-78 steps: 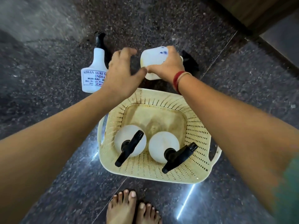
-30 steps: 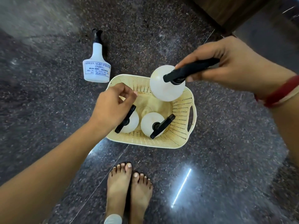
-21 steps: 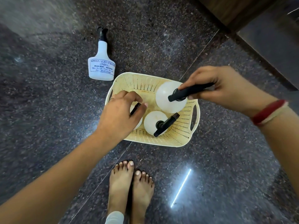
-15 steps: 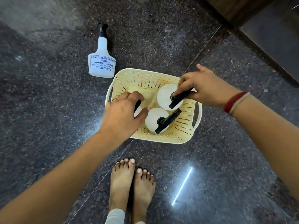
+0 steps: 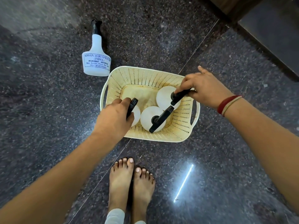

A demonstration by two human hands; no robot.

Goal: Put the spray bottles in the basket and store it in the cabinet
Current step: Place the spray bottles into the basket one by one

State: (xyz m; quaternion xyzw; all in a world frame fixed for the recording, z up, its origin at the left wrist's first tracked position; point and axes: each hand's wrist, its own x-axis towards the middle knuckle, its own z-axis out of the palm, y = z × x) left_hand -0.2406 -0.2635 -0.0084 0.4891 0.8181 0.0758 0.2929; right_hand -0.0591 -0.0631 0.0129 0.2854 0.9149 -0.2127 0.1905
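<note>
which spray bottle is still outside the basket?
The labelled bottle, standing on the floor just beyond the basket's far left corner, untouched. The other three are inside; each hand grips one by its black sprayer.

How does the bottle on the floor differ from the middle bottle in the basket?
The floor bottle stands outside the basket, beyond its far left corner; the middle bottle stands upright inside it. The floor bottle shows its side with a printed label; the middle bottle shows only its rounded top and black sprayer, no label visible. Neither is held: the left hand and right hand grip other bottles. Both are white with black spray heads.
</note>
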